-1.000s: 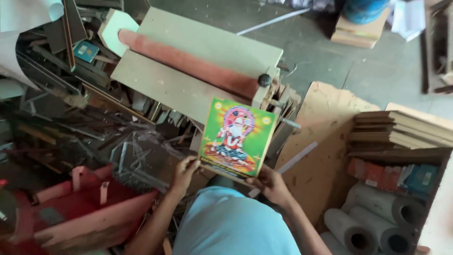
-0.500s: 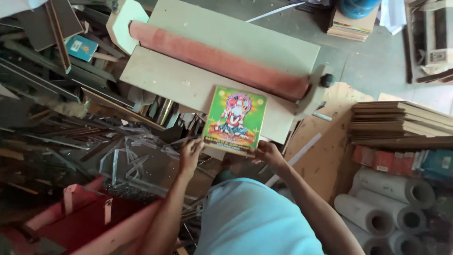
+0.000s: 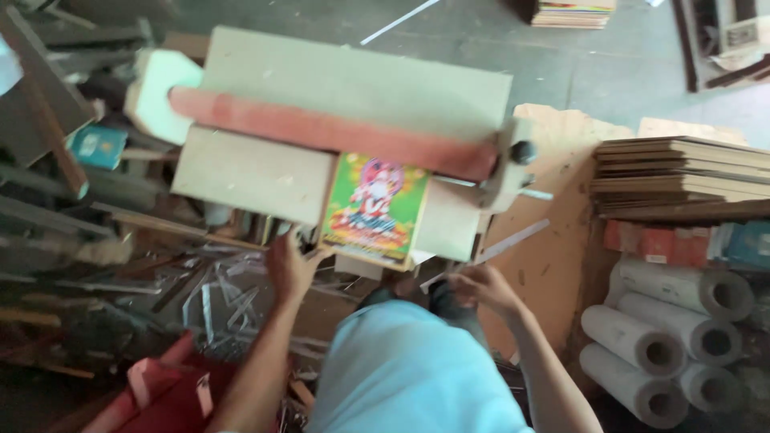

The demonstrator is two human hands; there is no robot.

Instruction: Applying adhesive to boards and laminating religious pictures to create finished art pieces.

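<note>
green and orange, the printed picture board [image 3: 374, 210] lies flat on the pale wooden bed of the roller press [image 3: 265, 172], its top edge tucked right up against the long reddish roller [image 3: 329, 132] and its lower edge hanging a little past the front of the bed. we see our left hand [image 3: 289, 269] at the board's lower left corner, thumb and fingers closed on that corner as far as the blur lets us judge. our right hand [image 3: 480, 287] sits below and to the right of the board, apart from it, the fingers curled loosely inward; whether they hold anything we cannot tell, since the hand is smeared by motion. a black knob [image 3: 523, 151] caps the right end of the roller, and a pale rounded end block [image 3: 156, 92] carries the left end. our light blue shirt [image 3: 409, 373] fills the bottom middle of the view.

to the right we see a stack of thin wooden boards [image 3: 682, 172], and under it several pale paper rolls [image 3: 658, 333] lying side by side with their open cores towards us. a brown cardboard sheet [image 3: 549, 256] lies between the press and those rolls. on the left, a tangle of clear plastic scraps [image 3: 216, 293] and dark strips covers the floor, with a red bag [image 3: 172, 393] near our left forearm and a small teal box [image 3: 96, 146] beside the press.
</note>
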